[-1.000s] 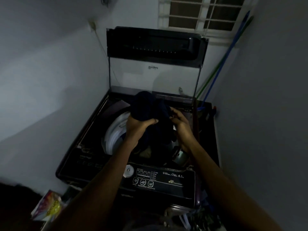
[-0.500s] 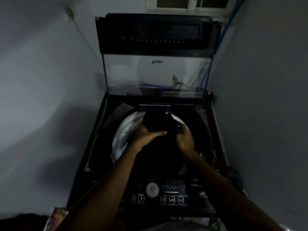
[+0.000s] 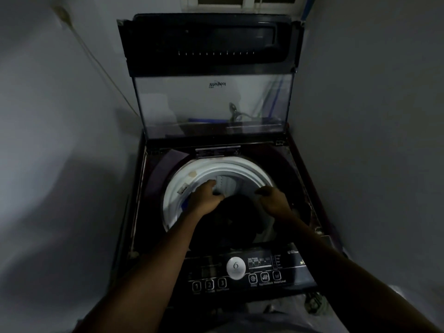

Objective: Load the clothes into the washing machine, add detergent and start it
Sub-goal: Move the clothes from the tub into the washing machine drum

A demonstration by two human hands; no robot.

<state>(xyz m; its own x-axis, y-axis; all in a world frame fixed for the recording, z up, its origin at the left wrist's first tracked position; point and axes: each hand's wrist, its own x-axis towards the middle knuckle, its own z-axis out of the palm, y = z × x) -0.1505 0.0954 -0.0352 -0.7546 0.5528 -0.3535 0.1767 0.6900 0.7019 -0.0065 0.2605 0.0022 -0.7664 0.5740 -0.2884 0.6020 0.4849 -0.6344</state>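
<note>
— Dim corner, pale walls close on both sides; window [image 3: 242, 0] above the raised glass lid [image 3: 213, 109].

— Lid propped up why?

— Probably to leave the drum [image 3: 230, 168] of the top-loading washing machine [image 3: 310, 188] clear for loading.

— And the dark clothes [image 3: 236, 212]?

— Down inside the drum, between and just below both hands.

— Left hand [image 3: 207, 195]?

— Over the white rim side, fingers curled down at the bundle's edge; gripping or only pressing, could not tell.

— Right hand [image 3: 272, 200]?

— Same doubt: fingers bent over the cloth, seemingly pushing down.

— Nearer than the hands?

— Control panel [image 3: 262, 272] with round dial [image 3: 236, 267], untouched.
</note>
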